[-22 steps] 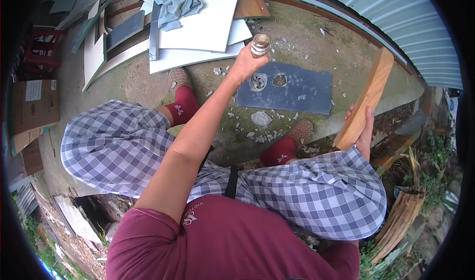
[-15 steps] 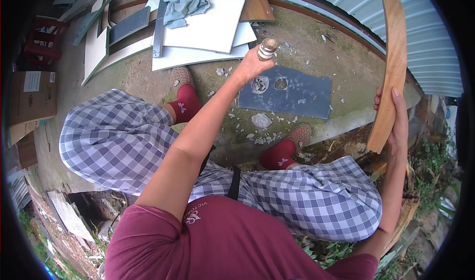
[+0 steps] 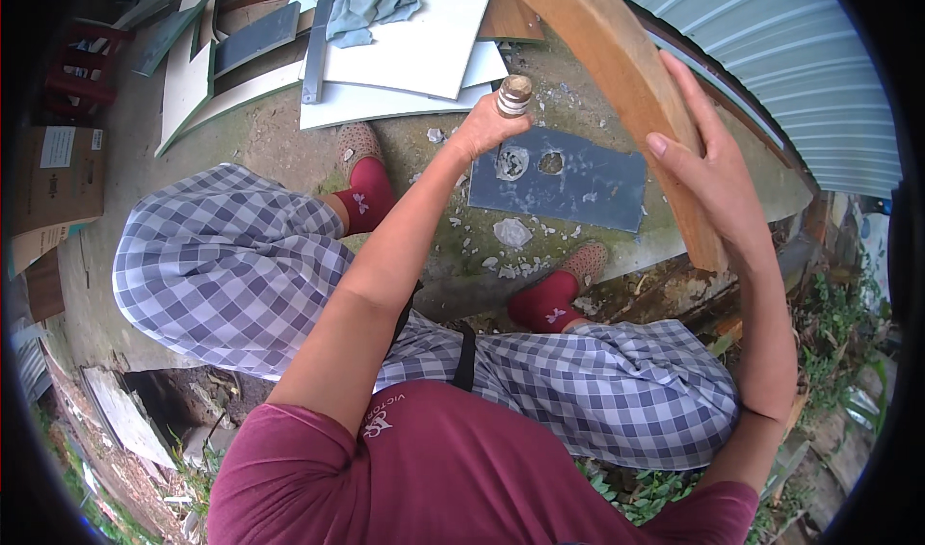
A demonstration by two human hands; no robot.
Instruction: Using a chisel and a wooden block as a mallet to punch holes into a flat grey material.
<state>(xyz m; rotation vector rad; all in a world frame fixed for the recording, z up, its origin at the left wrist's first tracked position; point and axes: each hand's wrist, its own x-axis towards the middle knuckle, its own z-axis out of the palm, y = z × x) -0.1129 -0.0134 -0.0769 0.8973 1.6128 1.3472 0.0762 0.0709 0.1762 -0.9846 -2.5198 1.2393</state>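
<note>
Seen from above, a seated person's left hand (image 3: 482, 132) is clenched in a firm grip around a small cylindrical tool (image 3: 514, 94), held out just above a dark grey tile (image 3: 578, 184) with two round holes, lying on the concrete ground. The right hand (image 3: 708, 174) grasps a long curved wooden plank (image 3: 617, 73), raised and tilted over the tile's right side.

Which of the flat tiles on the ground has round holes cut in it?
The dark grey tile between the person's feet; the white tiles farther off show none.
</note>
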